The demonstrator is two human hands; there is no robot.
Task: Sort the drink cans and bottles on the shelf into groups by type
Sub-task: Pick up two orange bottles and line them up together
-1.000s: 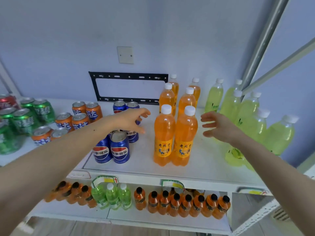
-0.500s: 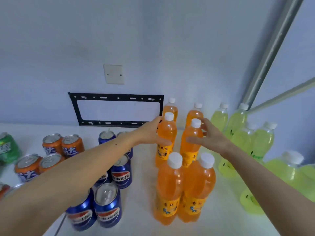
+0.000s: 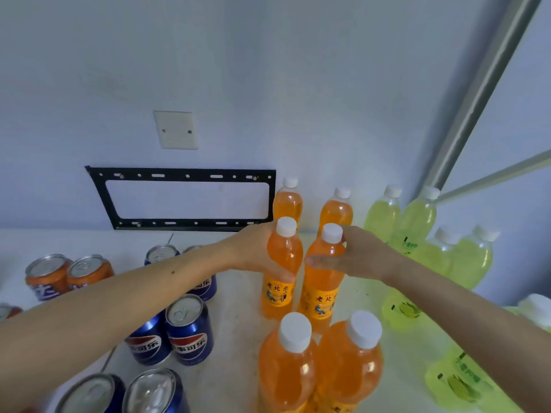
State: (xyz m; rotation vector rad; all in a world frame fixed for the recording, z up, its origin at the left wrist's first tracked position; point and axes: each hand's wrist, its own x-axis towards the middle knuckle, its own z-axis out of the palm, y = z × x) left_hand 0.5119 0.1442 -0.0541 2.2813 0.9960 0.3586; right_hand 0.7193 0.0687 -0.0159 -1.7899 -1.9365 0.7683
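On the white shelf [image 3: 235, 296], the middle pair of orange soda bottles is held at the shoulder, the left bottle [image 3: 283, 263] wrapped by the curled fingers of the left hand [image 3: 256, 251] and the right bottle [image 3: 323, 272] gripped by the right hand [image 3: 357, 257]. Full of liquid, each bottle is judged heavy, its smooth plastic likely slippery and slightly yielding (a hold just above the label seems safest). Blue cola cans [image 3: 187, 329], all sealed, are grouped to the left, and the yellow-green bottles [image 3: 417, 222], also filled, to the right.
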